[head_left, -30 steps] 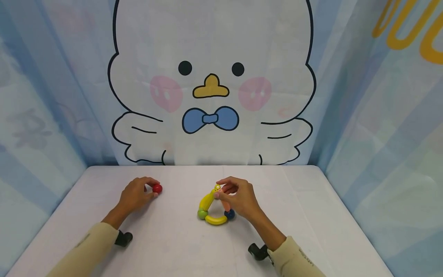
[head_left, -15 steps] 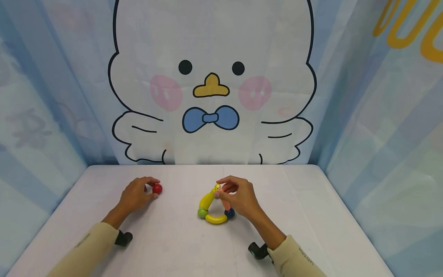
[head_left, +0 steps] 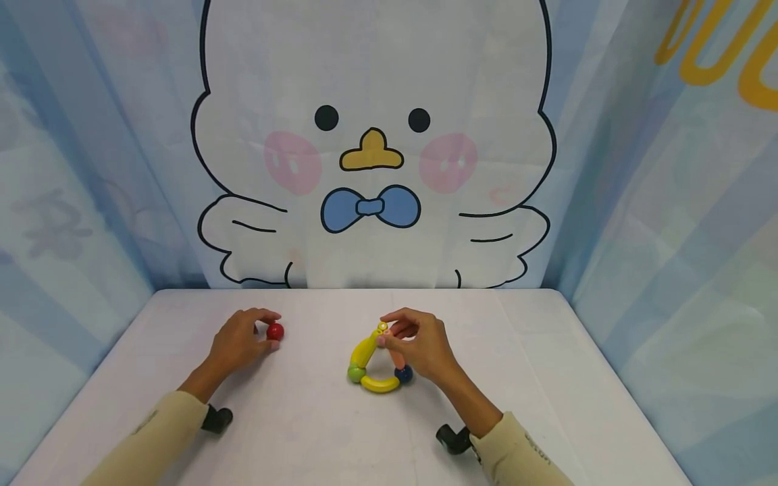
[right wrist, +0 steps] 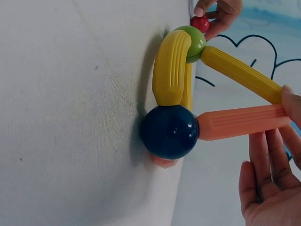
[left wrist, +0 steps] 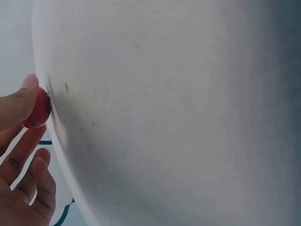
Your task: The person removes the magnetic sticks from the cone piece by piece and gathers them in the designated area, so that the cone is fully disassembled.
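Centrally, on the white counter (head_left: 316, 432), a small frame of rods and balls is shown: a green ball (head_left: 355, 373) and a dark blue ball (head_left: 404, 374) are joined along the counter by a curved yellow rod (head_left: 379, 385), while a second yellow rod (head_left: 364, 350) rises from the green ball and an orange rod (head_left: 397, 358) rises from the blue ball, the two meeting at the top. The upper ends of these rods are pinched between the thumb and fingers of the right hand (head_left: 421, 349); in the right-wrist view the orange rod (right wrist: 242, 122) is seen held at its far end by the fingertips (right wrist: 292, 103). Well apart to the left, a red ball (head_left: 275, 331) is pinched between the thumb and forefinger of the left hand (head_left: 238, 343), resting on the counter; the same grip is seen in the left-wrist view (left wrist: 39, 109). Behind the counter a cartoon-bird backdrop (head_left: 372, 148) is hung
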`<state>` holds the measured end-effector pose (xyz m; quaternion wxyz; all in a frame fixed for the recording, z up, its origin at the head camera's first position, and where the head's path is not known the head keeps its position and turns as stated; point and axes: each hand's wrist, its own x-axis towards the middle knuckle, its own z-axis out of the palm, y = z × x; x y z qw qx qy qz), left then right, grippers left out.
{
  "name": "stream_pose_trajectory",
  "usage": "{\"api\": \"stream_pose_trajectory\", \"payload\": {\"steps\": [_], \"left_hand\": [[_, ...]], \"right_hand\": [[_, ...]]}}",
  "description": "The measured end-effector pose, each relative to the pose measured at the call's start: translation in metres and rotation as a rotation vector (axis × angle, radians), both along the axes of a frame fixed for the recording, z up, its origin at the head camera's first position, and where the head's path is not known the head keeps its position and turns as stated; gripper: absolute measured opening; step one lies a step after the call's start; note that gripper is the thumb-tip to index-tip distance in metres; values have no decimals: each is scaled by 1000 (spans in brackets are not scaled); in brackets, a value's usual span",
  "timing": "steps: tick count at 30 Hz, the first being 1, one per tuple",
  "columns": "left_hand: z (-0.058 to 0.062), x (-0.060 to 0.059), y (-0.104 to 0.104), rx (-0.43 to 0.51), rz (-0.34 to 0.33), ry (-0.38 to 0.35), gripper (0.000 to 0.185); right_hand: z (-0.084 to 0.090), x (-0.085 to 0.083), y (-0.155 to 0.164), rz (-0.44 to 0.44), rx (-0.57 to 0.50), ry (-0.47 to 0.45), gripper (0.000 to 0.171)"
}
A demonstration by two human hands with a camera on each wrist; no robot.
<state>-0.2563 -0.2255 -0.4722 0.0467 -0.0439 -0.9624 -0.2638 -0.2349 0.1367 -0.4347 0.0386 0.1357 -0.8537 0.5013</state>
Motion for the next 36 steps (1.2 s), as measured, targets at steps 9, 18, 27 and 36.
{"api": "stream_pose_trajectory", "payload": {"steps": [9, 18, 27, 36], "left_hand": [[20, 8, 26, 1, -49, 216, 56], [39, 32, 94, 63, -173, 279, 51], [35, 36, 143, 132, -226, 271, 48], [29, 35, 158, 161, -216, 337, 37]], "right_hand": [[0, 0, 0, 3, 1, -3, 31], [1, -1, 0, 5, 9, 0, 34], [-1, -2, 3, 26, 14, 39, 30], [-3, -3, 4, 46, 17, 75, 27]]}}
